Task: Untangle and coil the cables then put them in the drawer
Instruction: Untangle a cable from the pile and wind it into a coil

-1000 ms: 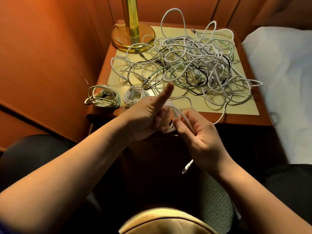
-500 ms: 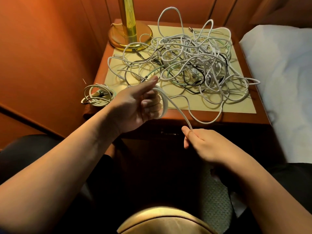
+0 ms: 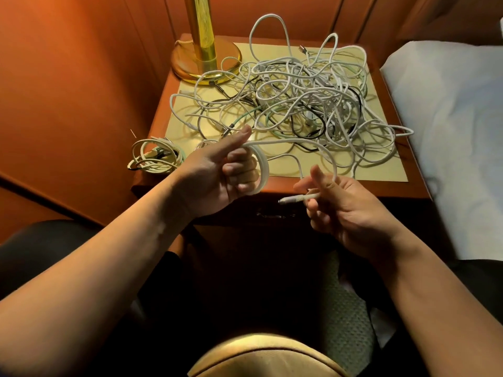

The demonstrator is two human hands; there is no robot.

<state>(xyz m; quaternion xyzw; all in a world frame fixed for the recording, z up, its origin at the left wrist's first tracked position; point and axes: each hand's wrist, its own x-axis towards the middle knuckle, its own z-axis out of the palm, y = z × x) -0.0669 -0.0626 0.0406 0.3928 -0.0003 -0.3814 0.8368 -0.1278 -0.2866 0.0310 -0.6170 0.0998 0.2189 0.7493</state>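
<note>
both forearms bare, no sleeves in shot, no rings, watch or bands on the left hand [image 3: 217,172] or right hand [image 3: 345,210], dark trousers on the legs [image 3: 40,254]

A big heap of tangled cables [image 3: 299,104] fills most of the table [image 3: 413,190], so there is little bare top to reach. The lamp [image 3: 205,55] blocks the far left corner. A small coil [image 3: 155,156] sits at the near left edge. A wall [image 3: 68,91] closes the left side, and the bed [image 3: 457,131] closes the right. The space in front of the table is open.
</note>
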